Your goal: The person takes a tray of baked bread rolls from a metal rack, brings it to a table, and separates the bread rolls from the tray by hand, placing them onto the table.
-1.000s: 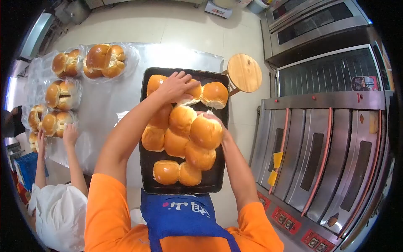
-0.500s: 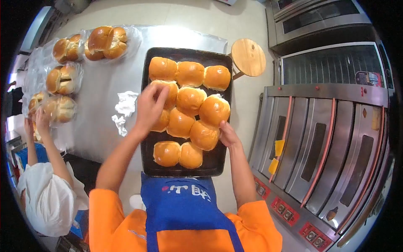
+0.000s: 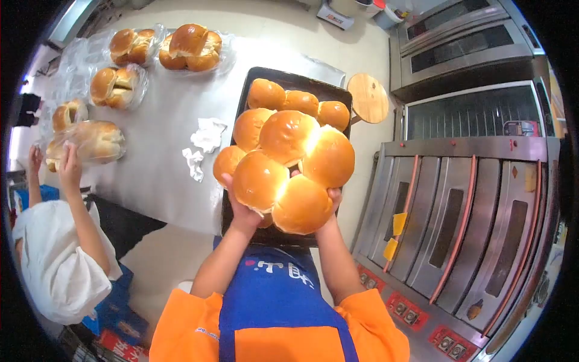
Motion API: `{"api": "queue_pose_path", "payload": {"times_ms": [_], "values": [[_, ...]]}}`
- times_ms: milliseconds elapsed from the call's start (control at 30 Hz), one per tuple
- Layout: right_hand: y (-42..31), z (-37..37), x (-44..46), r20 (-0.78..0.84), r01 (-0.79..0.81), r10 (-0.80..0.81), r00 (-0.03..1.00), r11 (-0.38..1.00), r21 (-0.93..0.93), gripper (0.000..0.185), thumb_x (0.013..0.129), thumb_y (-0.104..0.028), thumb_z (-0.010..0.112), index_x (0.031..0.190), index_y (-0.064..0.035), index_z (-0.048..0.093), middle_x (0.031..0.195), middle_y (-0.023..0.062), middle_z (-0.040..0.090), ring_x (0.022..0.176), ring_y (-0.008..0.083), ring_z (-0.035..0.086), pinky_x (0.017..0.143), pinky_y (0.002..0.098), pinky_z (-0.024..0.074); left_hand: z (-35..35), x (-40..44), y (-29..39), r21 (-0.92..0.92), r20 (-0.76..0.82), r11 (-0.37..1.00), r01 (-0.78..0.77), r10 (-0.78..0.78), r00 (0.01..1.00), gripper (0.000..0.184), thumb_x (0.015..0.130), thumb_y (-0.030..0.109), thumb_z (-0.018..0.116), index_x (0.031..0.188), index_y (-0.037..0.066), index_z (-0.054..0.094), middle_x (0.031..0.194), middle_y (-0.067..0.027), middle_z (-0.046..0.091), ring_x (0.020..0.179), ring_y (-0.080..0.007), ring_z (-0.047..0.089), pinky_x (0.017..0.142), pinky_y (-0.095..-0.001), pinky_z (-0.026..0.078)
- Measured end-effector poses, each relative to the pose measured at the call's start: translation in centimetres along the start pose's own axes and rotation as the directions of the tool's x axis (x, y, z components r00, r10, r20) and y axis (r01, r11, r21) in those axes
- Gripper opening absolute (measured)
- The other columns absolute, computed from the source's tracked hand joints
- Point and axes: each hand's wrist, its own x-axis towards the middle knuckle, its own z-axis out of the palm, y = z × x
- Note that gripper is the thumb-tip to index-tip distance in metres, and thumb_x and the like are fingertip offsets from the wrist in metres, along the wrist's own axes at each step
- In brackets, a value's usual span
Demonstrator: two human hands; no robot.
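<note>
Metal table (image 3: 166, 120), one tray (image 3: 295, 79), four joined buns (image 3: 288, 137) in two hands (image 3: 243, 212).

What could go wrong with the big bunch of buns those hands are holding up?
The bunch of buns might tear, since it's joined only at the sides and there's a gap in the middle. A loose one could drop onto the row of buns in the tray. Also, the left hand and right hand might dent the buns if they squeeze too hard.
</note>
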Motion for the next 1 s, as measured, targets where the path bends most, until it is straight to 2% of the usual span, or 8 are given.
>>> {"api": "queue_pose_path", "payload": {"times_ms": [233, 300, 400, 533, 700, 767, 867, 1000], "values": [[0.2, 1.0, -4.9, 0.11, -0.087, 0.046, 0.993, 0.909, 0.408, 0.076, 0.082, -0.051, 0.072, 0.135, -0.0009, 0.049, 0.105, 0.018, 0.063, 0.089, 0.032, 0.066, 0.077, 0.0447, 0.0579, 2.4, -0.9, -0.7, 0.356, -0.023, 0.837, -0.415, 0.452, 0.892, 0.045, 0.104, 0.036, 0.055, 0.128, -0.002, 0.061, 0.12, -0.0152, 0.07, 0.107, -0.0256, 0.07, 0.092, -0.0389, 0.059], [-1.2, 1.9, -5.7, 0.245, -0.156, 0.045, 0.969, 0.876, 0.456, 0.068, 0.088, -0.048, 0.069, 0.137, -0.0059, 0.049, 0.102, 0.0179, 0.059, 0.083, 0.0332, 0.065, 0.071, 0.044, 0.0586, 0.4, -1.3, 0.4, 0.807, 0.256, 0.259, -0.53, 0.656, 0.71, 0.045, 0.095, 0.029, 0.069, 0.128, -0.001, 0.061, 0.119, -0.0128, 0.07, 0.107, -0.0237, 0.069, 0.093, -0.0381, 0.058], [-3.8, -0.4, -6.9, 0.236, -0.074, 0.017, 0.972, 0.97, 0.234, 0.067, 0.09, -0.04, 0.067, 0.143, -0.0056, 0.046, 0.107, 0.0209, 0.059, 0.094, 0.0402, 0.068, 0.081, 0.0503, 0.0612, -4.8, -2.2, 5.0, 0.766, 0.621, -0.31, -0.563, 0.586, 0.521, 0.055, 0.082, 0.023, 0.081, 0.129, 0.001, 0.061, 0.12, -0.0099, 0.07, 0.11, -0.0229, 0.067, 0.096, -0.04, 0.055], [-6.2, -8.6, -7.3, -0.072, -0.287, 0.289, 0.955, 0.957, 0.04, 0.065, 0.084, -0.022, 0.063, 0.141, 0.0053, 0.05, 0.13, 0.0248, 0.065, 0.11, 0.0369, 0.069, 0.095, 0.0487, 0.0582, -0.5, -6.4, 8.7, 0.091, 0.204, 0.916, -0.389, 0.366, 0.908, 0.068, 0.091, 0.049, 0.06, 0.14, 0.001, 0.053, 0.138, -0.0181, 0.06, 0.122, -0.0339, 0.061, 0.108, -0.05, 0.048], [-4.4, -9.0, 1.1, -0.256, -0.229, 0.179, 0.95, 0.957, -0.179, 0.046, 0.099, -0.035, 0.063, 0.129, -0.0011, 0.059, 0.121, 0.0151, 0.07, 0.106, 0.0268, 0.069, 0.095, 0.0422, 0.0557, 0.3, -8.4, 5.5, 0.39, 0.151, 0.811, -0.435, 0.41, 0.9, 0.069, 0.091, 0.05, 0.054, 0.14, 0.002, 0.051, 0.138, -0.0172, 0.058, 0.123, -0.0322, 0.06, 0.104, -0.0494, 0.05], [-3.8, -8.4, 0.7, -0.136, 0.069, -0.236, 0.962, 0.694, -0.717, 0.061, 0.102, -0.05, 0.059, 0.141, -0.0028, 0.052, 0.135, 0.0094, 0.063, 0.126, 0.0211, 0.06, 0.108, 0.0373, 0.0456, 2.4, -8.9, 2.8, 0.601, 0.076, 0.673, -0.431, 0.488, 0.869, 0.064, 0.09, 0.041, 0.061, 0.14, 0.003, 0.051, 0.135, -0.0144, 0.059, 0.126, -0.0276, 0.058, 0.103, -0.0439, 0.052], [-1.4, -0.5, -3.3, 0.228, -0.12, 0.13, 0.965, 0.991, -0.057, 0.087, 0.089, -0.065, 0.067, 0.15, -0.0071, 0.045, 0.137, 0.01, 0.062, 0.132, 0.0249, 0.055, 0.114, 0.0424, 0.0398, -2.1, -8.0, -1.0, 0.748, 0.14, 0.6, -0.282, 0.272, 0.952, 0.078, 0.084, 0.031, 0.074, 0.149, 0.005, 0.04, 0.145, -0.0111, 0.051, 0.135, -0.0283, 0.05, 0.113, -0.0447, 0.042], [-3.6, -1.0, -4.3, 0.121, -0.107, 0.122, 0.985, 0.987, -0.121, 0.081, 0.087, -0.05, 0.077, 0.147, -0.0055, 0.048, 0.14, 0.0116, 0.06, 0.123, 0.0283, 0.062, 0.108, 0.0435, 0.0471, 4.0, -10.3, 0.1, 0.686, 0.541, 0.473, -0.552, 0.176, 0.823, 0.114, 0.082, 0.068, 0.074, 0.161, 0.005, 0.022, 0.157, -0.0173, 0.04, 0.144, -0.0349, 0.039, 0.117, -0.049, 0.035]]}}
